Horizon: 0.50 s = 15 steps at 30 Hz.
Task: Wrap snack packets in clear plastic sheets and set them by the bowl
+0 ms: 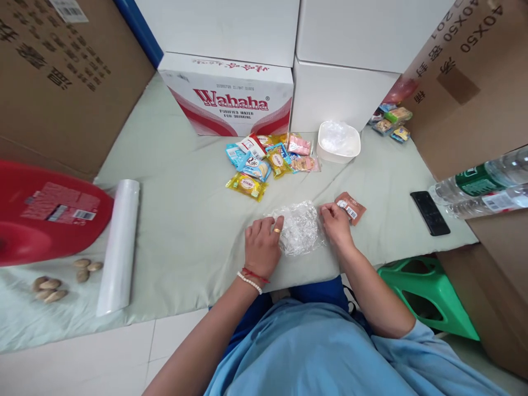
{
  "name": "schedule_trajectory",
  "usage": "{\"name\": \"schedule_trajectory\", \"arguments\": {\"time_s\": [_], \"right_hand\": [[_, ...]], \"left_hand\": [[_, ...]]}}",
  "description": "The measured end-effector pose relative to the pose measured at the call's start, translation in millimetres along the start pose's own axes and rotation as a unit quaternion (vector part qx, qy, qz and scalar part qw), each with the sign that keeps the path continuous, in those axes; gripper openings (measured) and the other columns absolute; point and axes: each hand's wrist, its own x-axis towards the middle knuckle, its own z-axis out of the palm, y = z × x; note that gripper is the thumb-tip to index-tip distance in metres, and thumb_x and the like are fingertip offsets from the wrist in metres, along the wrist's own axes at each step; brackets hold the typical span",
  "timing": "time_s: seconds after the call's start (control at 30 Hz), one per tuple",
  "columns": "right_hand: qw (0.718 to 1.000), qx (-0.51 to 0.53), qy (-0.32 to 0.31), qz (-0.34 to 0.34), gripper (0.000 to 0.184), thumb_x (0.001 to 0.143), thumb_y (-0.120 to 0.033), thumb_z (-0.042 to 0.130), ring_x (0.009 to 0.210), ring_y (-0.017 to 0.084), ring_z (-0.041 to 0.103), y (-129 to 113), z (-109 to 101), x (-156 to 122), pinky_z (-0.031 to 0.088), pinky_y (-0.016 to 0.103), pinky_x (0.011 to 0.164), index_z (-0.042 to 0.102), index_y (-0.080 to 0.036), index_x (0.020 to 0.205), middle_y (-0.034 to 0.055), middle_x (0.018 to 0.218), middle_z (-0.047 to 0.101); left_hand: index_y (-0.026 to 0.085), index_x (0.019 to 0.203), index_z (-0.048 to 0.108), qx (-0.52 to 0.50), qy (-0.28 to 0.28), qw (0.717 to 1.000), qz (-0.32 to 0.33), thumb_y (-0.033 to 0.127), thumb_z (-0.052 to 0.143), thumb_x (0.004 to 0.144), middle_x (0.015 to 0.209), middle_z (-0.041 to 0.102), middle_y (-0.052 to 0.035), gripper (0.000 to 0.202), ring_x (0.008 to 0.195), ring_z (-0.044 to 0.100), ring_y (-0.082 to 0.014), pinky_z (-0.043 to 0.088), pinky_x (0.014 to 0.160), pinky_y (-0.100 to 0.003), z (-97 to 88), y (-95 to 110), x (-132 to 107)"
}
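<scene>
1. Nearest my view is a blue shirt (313,352), at the front edge of the cloth-covered tabletop (185,220).
2. Crumpled clear plastic (302,228) lies near the middle of that edge, between both hands.
3. The left hand (264,245) touches its left side, fingers bent; I cannot tell whether this grip is closed on it.
4. The right hand (336,223) is at its right side, beside a brown packet (355,208); I cannot tell that grip either.

Plastic film (302,230) between left hand (263,245) and right hand (336,224), snack packets (254,166) behind, bowl (337,157) at their right.
</scene>
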Motion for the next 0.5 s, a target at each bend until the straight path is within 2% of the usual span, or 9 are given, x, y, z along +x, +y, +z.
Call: {"name": "schedule_trajectory", "arguments": {"time_s": [0.1, 0.17, 0.27, 0.37, 0.43, 0.5], "right_hand": [[0.997, -0.059, 0.038, -0.024, 0.035, 0.087, -0.05, 0.063, 0.087, 0.025, 0.062, 3, -2, 1, 0.048, 0.037, 0.083, 0.07, -0.02, 0.105, 0.0069, 0.092, 0.072], [0.992, -0.116, 0.015, -0.038, 0.034, 0.084, -0.047, 0.069, 0.085, 0.024, 0.061, 0, 0, 0, 0.047, 0.038, 0.083, 0.072, -0.02, 0.104, 0.0055, 0.088, 0.069], [0.985, -0.16, -0.014, -0.055, 0.016, 0.083, -0.038, 0.07, 0.08, 0.022, 0.058, -6, 5, -1, 0.044, 0.036, 0.079, 0.071, -0.023, 0.089, 0.0038, 0.084, 0.064], [0.991, -0.115, -0.023, -0.071, 0.011, 0.082, -0.035, 0.066, 0.082, 0.022, 0.057, -7, 5, -1, 0.043, 0.035, 0.079, 0.067, -0.024, 0.078, 0.0041, 0.084, 0.064], [0.997, -0.05, -0.024, -0.053, 0.018, 0.081, -0.042, 0.067, 0.079, 0.022, 0.056, -5, 0, -1, 0.043, 0.035, 0.076, 0.066, -0.024, 0.079, 0.0036, 0.081, 0.064], [0.999, 0.024, -0.031, -0.009, 0.028, 0.078, -0.051, 0.071, 0.074, 0.02, 0.055, -2, -6, 0, 0.041, 0.033, 0.071, 0.065, -0.024, 0.081, 0.0023, 0.077, 0.065]], "left_hand": [[0.015, 0.137, 0.063, -0.022, -0.061, 0.997, -0.041, 0.014, 0.057, 0.089, 0.121, 0.07, -0.0178, 0.049, 0.115, 0.063, -0.0352, 0.046, 0.093, -0.047, 0.0, 8, 11], [0.012, 0.135, 0.062, -0.032, -0.068, 0.994, -0.079, 0.027, 0.058, 0.093, 0.119, 0.07, -0.0183, 0.045, 0.114, 0.065, -0.0358, 0.047, 0.094, -0.047, 1.9, 14, 20], [0.013, 0.116, 0.068, -0.037, -0.049, 0.994, -0.095, 0.039, 0.058, 0.097, 0.114, 0.07, -0.0191, 0.034, 0.112, 0.064, -0.0379, 0.047, 0.093, -0.049, 7.3, 19, 28], [0.019, 0.092, 0.066, -0.157, 0.011, 0.982, -0.104, 0.031, 0.055, 0.095, 0.103, 0.069, -0.0137, 0.016, 0.103, 0.064, -0.0324, 0.047, 0.09, -0.045, 12.7, 14, 28], [0.021, 0.088, 0.063, -0.3, 0.077, 0.939, -0.146, 0.034, 0.055, 0.095, 0.094, 0.067, -0.0077, 0.016, 0.091, 0.063, -0.0251, 0.048, 0.084, -0.038, 13.8, 6, 26], [0.022, 0.09, 0.059, -0.434, 0.137, 0.867, -0.204, 0.041, 0.06, 0.093, 0.086, 0.065, -0.0025, 0.019, 0.08, 0.061, -0.0197, 0.049, 0.078, -0.032, 12.0, -3, 25]]}}
